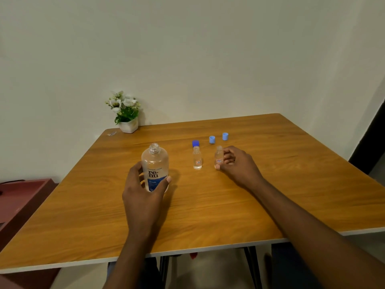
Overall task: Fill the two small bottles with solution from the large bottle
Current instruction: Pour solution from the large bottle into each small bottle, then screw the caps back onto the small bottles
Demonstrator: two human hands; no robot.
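Standing open on the wooden table (208, 205), the big clear solution bottle (154, 163) with its blue label is wrapped by the left hand (143, 192). Right hand (237, 163) pinches one tiny clear bottle (218, 156); another (197, 157) stands between them.

One large bottle (154, 163), two small bottles (197, 157), three caps (212, 139).

- Large bottle (154, 163) is stood on the table (208, 205), left of two small bottles (197, 158) (218, 156).
- Three caps (195, 143) (212, 139) (225, 136) are set behind these.
- Potted plant (125, 113) is placed at the far left corner.
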